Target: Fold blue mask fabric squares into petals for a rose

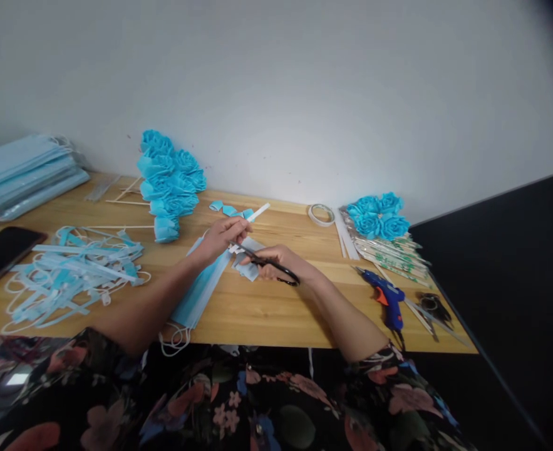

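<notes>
My right hand (273, 262) grips black-handled scissors (283, 271), whose blades point left towards my other hand. My left hand (229, 233) is closed in a pinch near the blade tips; what lies between its fingers is mostly hidden. A narrow white strip (260, 212) sticks out beyond the left fingers; I cannot tell if it is held. Pale blue mask fabric (247, 269) shows under the right hand. Below my left wrist lie blue pleated face masks (201, 294) with white ear loops. Small blue cut pieces (230, 210) are just behind the hands.
Blue fabric roses (173, 181) on sticks stand left of centre; more roses (379, 216) lie at right on packaged sticks (401, 260). A tape roll (321, 215), a blue glue gun (389, 300), a heap of mask trimmings (79, 269), a phone (6, 254) and stacked masks (27, 175) surround the workspace.
</notes>
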A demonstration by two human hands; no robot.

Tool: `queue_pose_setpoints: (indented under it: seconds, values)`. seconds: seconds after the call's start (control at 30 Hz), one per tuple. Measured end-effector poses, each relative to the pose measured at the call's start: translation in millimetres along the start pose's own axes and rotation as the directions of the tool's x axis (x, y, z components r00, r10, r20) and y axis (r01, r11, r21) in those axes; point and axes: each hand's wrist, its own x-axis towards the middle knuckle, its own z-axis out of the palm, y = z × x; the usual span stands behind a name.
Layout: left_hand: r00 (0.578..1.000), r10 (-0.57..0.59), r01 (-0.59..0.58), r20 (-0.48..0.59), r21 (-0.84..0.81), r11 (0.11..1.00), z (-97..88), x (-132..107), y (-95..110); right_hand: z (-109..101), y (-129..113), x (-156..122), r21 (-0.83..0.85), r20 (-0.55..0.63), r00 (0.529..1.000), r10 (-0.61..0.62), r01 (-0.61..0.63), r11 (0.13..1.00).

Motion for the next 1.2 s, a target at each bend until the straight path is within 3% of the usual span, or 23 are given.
queue_pose_setpoints:
  seconds: [0.17, 0.27, 0.37, 0.57, 0.83, 1.2]
  values:
    - [0.997, -0.017, 0.008, -0.074, -0.12, 0.993, 1.1, 0, 7, -7, 0, -2, -0.036, 0.092, 0.985, -0.144, 0.148, 0.988]
    - [0.995, -0.035, 0.013, -0.096, -0.214, 0.977, 2.2, 1, 6, -13, -2, -6, -0.005, 0.063, 0.982, -0.18, 0.181, 0.984]
    - [0.996, -0.077, 0.06, -0.053, -0.271, 0.961, 2.9, 2, 2, -15, -1, -7, 0.024, 0.02, 0.985, -0.169, 0.168, 0.985]
    - [0.993, -0.107, 0.116, 0.048, -0.271, 0.956, 2.9, -1, 1, -13, 1, -5, 0.069, 0.008, 0.981, -0.193, 0.192, 0.979]
    - [0.986, -0.031, 0.064, 0.164, -0.198, 0.978, 1.9, -1, -3, -12, -2, -6, 0.08, -0.008, 0.981, -0.194, 0.194, 0.978]
    - [0.982, 0.02, 0.006, 0.189, -0.137, 0.991, -1.0, 0, -12, -14, 4, -5, 0.134, -0.022, 0.97, -0.241, 0.241, 0.961]
